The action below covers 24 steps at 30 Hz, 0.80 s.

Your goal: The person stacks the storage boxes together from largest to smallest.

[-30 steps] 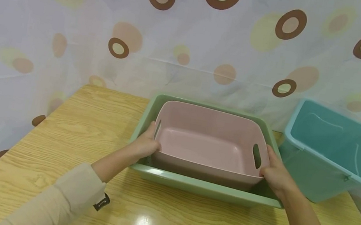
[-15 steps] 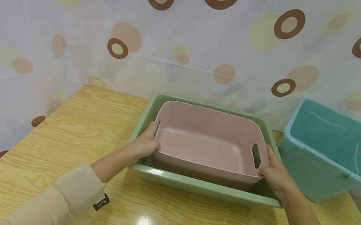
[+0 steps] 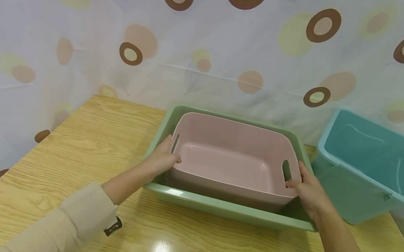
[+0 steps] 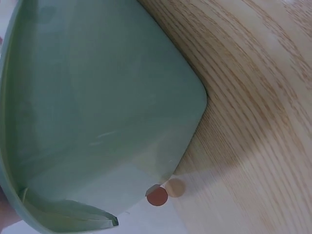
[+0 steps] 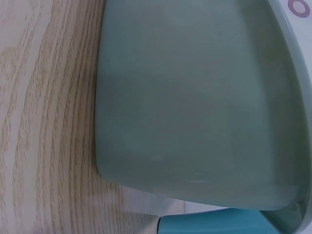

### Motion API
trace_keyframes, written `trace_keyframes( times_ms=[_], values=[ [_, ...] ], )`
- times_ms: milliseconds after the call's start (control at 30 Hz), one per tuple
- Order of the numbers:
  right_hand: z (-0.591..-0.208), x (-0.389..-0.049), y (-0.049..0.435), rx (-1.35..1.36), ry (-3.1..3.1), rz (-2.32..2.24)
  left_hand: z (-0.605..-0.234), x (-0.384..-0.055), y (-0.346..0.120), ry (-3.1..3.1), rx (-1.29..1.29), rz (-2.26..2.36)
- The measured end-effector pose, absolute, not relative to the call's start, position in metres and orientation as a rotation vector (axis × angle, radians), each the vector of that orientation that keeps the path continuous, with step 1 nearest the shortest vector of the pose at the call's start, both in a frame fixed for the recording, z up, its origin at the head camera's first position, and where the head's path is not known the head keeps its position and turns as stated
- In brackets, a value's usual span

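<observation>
A pink basket (image 3: 225, 165) with cut-out handle holes sits inside a larger green tub (image 3: 228, 209) in the head view. My left hand (image 3: 159, 161) grips the basket's left end near its front corner, thumb over the rim. At the opposite end my right hand (image 3: 309, 194) holds the rim, its thumb lying by the lower end of the handle hole and its other fingers on the outside. Both wrist views are filled by the outer wall of the green tub, and the grips themselves are hidden there.
A tall blue-green bin (image 3: 357, 194) stands close to the tub's right side. The wooden table (image 3: 104, 141) backs onto a patterned curtain (image 3: 215, 44), which also runs along its left side.
The right thumb has shifted from the front corner of the basket's rim toward the handle hole. The left thumb has lifted slightly; basket and tub look unmoved.
</observation>
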State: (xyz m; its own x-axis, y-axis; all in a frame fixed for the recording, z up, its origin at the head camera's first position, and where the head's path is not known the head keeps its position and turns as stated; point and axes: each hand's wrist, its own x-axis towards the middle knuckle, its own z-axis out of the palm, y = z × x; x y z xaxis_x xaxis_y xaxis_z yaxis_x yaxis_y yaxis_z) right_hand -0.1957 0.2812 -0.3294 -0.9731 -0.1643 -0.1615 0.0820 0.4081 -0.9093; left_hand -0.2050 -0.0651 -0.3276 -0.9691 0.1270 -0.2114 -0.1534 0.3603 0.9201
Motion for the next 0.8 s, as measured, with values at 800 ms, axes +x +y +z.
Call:
trace_keyframes(
  times_ms=[800],
  values=[
    [-0.325,-0.181,0.286,0.162,2.696,-1.713,-0.322,-0.199,-0.051,2.690,0.115,1.683]
  ],
)
